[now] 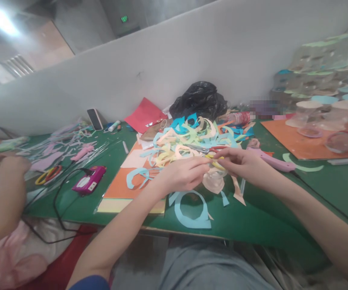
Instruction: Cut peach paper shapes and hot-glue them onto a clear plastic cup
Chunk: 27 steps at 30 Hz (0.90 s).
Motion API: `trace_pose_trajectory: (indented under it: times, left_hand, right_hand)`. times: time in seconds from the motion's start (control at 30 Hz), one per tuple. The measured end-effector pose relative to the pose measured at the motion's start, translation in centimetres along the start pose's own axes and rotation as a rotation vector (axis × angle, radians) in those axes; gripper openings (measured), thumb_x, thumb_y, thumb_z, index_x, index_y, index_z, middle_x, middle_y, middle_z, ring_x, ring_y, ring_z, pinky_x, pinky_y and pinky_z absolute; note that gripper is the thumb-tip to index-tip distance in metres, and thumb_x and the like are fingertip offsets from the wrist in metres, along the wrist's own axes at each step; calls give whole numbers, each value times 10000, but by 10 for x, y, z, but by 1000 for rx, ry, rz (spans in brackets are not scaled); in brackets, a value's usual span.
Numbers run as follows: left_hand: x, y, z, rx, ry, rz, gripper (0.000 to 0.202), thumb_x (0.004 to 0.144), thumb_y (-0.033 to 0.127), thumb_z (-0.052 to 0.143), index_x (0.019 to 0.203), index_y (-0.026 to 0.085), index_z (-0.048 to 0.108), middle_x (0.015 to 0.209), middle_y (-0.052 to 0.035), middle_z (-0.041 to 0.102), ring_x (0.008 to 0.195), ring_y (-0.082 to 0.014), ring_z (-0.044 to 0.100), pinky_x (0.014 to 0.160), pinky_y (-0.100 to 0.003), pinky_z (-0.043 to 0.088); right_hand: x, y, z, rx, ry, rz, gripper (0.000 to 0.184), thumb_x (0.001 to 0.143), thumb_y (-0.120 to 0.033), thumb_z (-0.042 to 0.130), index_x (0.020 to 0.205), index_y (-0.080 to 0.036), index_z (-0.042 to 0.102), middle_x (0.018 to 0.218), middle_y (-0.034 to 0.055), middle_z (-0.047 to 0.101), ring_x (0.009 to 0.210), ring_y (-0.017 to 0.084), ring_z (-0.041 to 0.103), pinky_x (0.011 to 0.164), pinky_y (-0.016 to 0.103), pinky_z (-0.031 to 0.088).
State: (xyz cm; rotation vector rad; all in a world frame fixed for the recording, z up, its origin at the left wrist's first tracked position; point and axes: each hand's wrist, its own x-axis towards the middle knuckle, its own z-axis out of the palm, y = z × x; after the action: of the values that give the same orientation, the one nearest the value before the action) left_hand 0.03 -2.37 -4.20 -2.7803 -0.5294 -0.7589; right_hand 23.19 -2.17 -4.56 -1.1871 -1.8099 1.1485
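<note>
My left hand [183,174] and my right hand [240,162] meet above the green table [252,217], fingers pinched together on a yellow curved paper strip [217,162]. Just below them sits a clear plastic cup-like piece [214,180], partly hidden by my fingers. A heap of coloured paper cut-outs [188,139] lies right behind my hands, with scissors [202,148] resting on it. A light blue paper ring [190,209] lies on the table in front of my left hand.
A pink glue gun [272,161] lies right of my hands, a magenta device [89,180] with black cable to the left. Orange sheet [294,139] with clear cups at right. Black bag [199,100], red paper [145,114], phone [94,119] at back. Another person's hand [11,165] works at left.
</note>
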Motion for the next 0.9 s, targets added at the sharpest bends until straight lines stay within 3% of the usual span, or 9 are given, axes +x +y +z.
trace_pose_trajectory:
  times: [0.4,0.6,0.77,0.9]
  left_hand:
    - [-3,2,8,-115,49,-20,199,853,104,486,1026,173,557,1195,-153,669,1077,-209,664,836,-347,581]
    - [-3,2,11,-154,51,-56,152,877,256,579,997,175,530,1190,-157,668,1066,-219,668,846,-356,576]
    - [-3,1,19,-351,12,-200,451,851,390,648,1223,212,464,1329,-159,574,1264,-251,555,1002,-440,502]
    - [0,3,19,-490,-62,-412,662,783,490,706,1314,212,425,1315,-156,543,1232,-266,548,1006,-442,481]
  right_hand:
    - [-1,5,0,0,6,-27,467,791,-623,624,989,-204,674,653,-22,548,547,100,435,505,235,340]
    - [-1,8,0,-10,-4,-28,456,820,-613,592,1013,-204,658,657,-30,525,546,97,406,489,227,303]
    - [-3,4,0,-63,20,-45,435,831,-604,587,1018,-223,684,703,-5,580,571,113,458,490,234,327]
    - [-5,3,0,-81,68,-52,415,810,-595,620,992,-232,709,685,7,611,590,135,503,495,246,360]
